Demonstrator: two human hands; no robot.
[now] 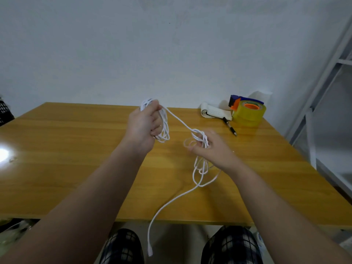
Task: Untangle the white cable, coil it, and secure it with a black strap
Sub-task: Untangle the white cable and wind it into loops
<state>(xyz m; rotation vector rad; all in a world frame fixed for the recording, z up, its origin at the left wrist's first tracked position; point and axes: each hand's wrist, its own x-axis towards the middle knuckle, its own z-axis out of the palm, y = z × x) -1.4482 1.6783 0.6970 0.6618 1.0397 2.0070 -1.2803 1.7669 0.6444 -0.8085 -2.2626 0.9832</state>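
Observation:
My left hand (143,125) grips a bunch of coiled loops of the white cable (179,121) above the middle of the wooden table (66,159). A taut stretch of cable runs from it down to my right hand (210,148), which pinches a tangled knot of loops. More loops hang under my right hand onto the table. The cable's free end trails over the front edge, and its plug (150,251) dangles between my knees. No black strap shows in this view.
At the back right of the table stand a yellow tape roll in a blue and orange dispenser (247,112), a white rolled notepad (214,112) and a black pen (230,128). A metal shelf frame (323,88) stands at the right. A dark crate (4,113) is at the far left.

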